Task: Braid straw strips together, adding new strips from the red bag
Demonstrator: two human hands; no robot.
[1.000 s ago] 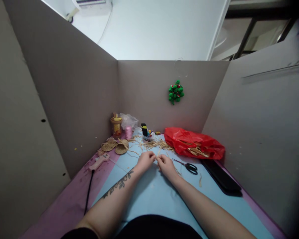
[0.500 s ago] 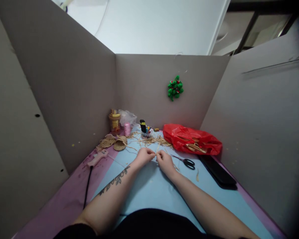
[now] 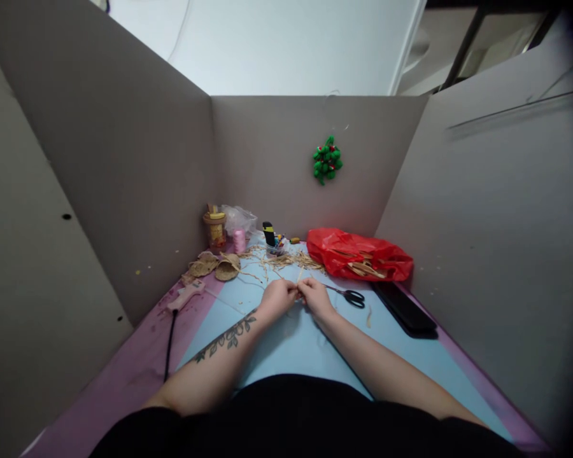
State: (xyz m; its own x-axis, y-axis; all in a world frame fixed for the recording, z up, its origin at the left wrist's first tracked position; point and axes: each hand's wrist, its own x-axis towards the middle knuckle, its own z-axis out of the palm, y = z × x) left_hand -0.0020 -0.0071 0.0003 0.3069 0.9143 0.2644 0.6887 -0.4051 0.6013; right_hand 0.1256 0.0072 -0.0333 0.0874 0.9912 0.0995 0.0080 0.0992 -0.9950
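Observation:
Over the blue table top (image 3: 296, 356), my left hand (image 3: 279, 298) and my right hand (image 3: 314, 296) meet at the fingertips. Both pinch a thin pale straw strip (image 3: 300, 273), whose end sticks up between them; most of it is hidden by my fingers. Just right of my right hand lie scissors (image 3: 354, 298) with black handles, their blades partly behind that hand. Loose straw strips (image 3: 302, 259) are scattered beyond my hands. Two small woven straw pieces (image 3: 228, 267) lie to the left, one leaning near the other.
A pink glue gun (image 3: 187, 296) with a black cord lies at left. Behind stand a brown-lidded jar (image 3: 215, 233), a pink thread spool (image 3: 239, 242) and a cup of pens (image 3: 275, 249). A red plastic bag (image 3: 358, 251) holds straw, near a black flat case (image 3: 405, 310). Grey panels (image 3: 277, 152) enclose the table.
My left wrist has turned slightly, and my hands are a little closer together on the straw. The whole view has shifted slightly; the things on the table look unmoved.

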